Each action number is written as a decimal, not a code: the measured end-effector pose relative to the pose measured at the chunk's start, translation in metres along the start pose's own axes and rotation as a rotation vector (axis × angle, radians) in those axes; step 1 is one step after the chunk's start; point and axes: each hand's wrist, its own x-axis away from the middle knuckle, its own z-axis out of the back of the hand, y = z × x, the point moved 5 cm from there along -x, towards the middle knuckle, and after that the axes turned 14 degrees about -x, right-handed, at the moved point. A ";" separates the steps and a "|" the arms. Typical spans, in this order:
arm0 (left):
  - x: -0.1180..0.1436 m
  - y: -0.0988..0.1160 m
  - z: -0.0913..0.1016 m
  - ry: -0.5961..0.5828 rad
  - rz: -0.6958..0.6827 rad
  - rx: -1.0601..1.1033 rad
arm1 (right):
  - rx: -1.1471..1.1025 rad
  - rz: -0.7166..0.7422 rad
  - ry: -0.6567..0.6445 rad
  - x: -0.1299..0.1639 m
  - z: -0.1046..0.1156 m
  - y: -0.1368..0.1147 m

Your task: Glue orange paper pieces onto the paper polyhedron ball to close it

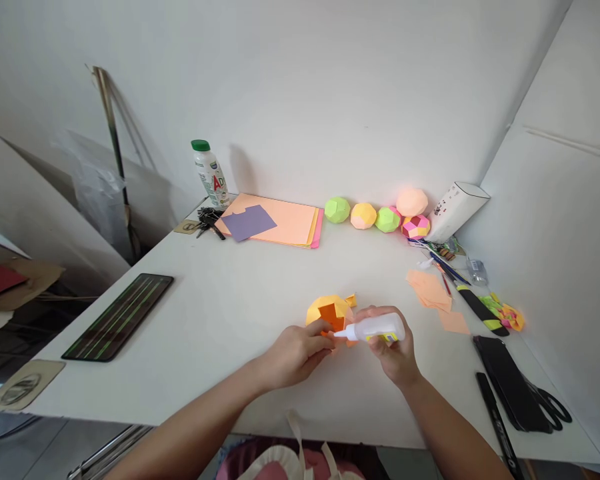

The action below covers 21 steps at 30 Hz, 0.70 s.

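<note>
A partly built yellow-orange paper ball (325,308) rests on the white table in front of me, with an opening that shows its darker orange inside. My left hand (296,352) is closed on the near left edge of this ball, the fingertips pinching its paper. In my right hand (396,353) is a white glue bottle (379,328), tilted nearly level. Its nozzle points left and reaches the paper close to my left fingertips. Whether the tip touches the paper I cannot tell. Part of the ball is hidden behind my fingers and the bottle.
Finished paper balls (363,216) line the wall beside a sheet stack (285,220). Peach paper pieces (430,290), a cutter (481,310), scissors (550,407) and a black marker (497,423) lie right. A phone-like dark panel (120,317) and a bottle (211,175) are left.
</note>
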 end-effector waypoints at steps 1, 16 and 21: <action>0.000 -0.001 -0.001 0.000 0.001 -0.014 | 0.008 0.002 -0.003 0.000 -0.001 0.000; 0.000 -0.003 -0.003 0.034 -0.023 -0.026 | 0.169 0.064 -0.024 -0.002 -0.005 0.000; 0.001 -0.002 -0.003 0.068 -0.020 0.050 | 0.168 0.122 -0.060 -0.002 -0.007 -0.006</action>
